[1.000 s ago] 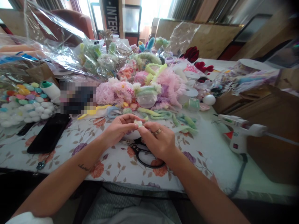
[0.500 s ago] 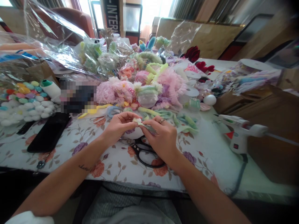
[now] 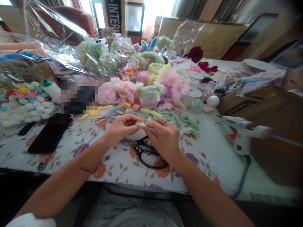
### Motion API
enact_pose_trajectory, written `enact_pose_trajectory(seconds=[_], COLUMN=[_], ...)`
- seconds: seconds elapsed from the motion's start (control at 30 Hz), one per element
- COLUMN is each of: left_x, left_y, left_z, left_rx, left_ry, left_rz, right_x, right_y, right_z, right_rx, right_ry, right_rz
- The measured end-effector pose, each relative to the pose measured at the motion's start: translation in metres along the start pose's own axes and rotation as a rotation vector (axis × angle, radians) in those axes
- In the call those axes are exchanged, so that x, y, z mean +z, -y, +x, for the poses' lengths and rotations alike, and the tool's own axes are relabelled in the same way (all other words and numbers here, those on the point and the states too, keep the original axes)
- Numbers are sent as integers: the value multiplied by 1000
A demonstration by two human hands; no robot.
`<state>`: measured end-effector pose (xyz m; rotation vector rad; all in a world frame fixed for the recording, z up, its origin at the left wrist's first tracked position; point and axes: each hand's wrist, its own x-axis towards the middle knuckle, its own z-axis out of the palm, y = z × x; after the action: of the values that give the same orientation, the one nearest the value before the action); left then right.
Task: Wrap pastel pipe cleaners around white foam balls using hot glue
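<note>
My left hand [image 3: 120, 127] and my right hand [image 3: 163, 138] meet above the floral tablecloth [image 3: 113, 164]. Both pinch a small pale fuzzy piece [image 3: 140, 124] between their fingertips. A thin grey-green strip runs from that piece under my right fingers. My right hand wears a ring. Black-handled scissors [image 3: 148, 156] lie on the cloth just below my hands. A white rounded object sits partly hidden behind them.
A white glue gun [image 3: 241, 134] rests at the right with its cord trailing off the table edge. A black phone [image 3: 49, 134] lies at the left. Pastel pompoms [image 3: 26, 101] fill a bag far left. Fluffy pink and green trims [image 3: 146, 86] and plastic bags pile up behind.
My hands rose slightly and my right hand turned, drawing the grey-green strip out from the fuzzy piece. The rest of the table is unchanged.
</note>
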<state>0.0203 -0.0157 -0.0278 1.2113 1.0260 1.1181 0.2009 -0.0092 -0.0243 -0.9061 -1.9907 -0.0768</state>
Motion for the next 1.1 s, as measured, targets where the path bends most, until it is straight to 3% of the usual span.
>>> enact_pose_trajectory(seconds=[0.33, 0.67, 0.87, 1.1], left_x=[-2, -4, 0, 2], left_y=[-3, -4, -12, -9], left_z=[-1, -1, -3, 0], left_rx=[154, 70, 38, -62], left_ry=[21, 76, 58, -4], left_rz=[288, 57, -73, -207], right_x=[-2, 0, -1, -3], right_y=[-5, -5, -2, 3], right_z=[1, 1, 2, 0], right_rx=[-101, -34, -88, -176], right_ry=[74, 33, -30, 26], right_rz=[-52, -4, 14, -74])
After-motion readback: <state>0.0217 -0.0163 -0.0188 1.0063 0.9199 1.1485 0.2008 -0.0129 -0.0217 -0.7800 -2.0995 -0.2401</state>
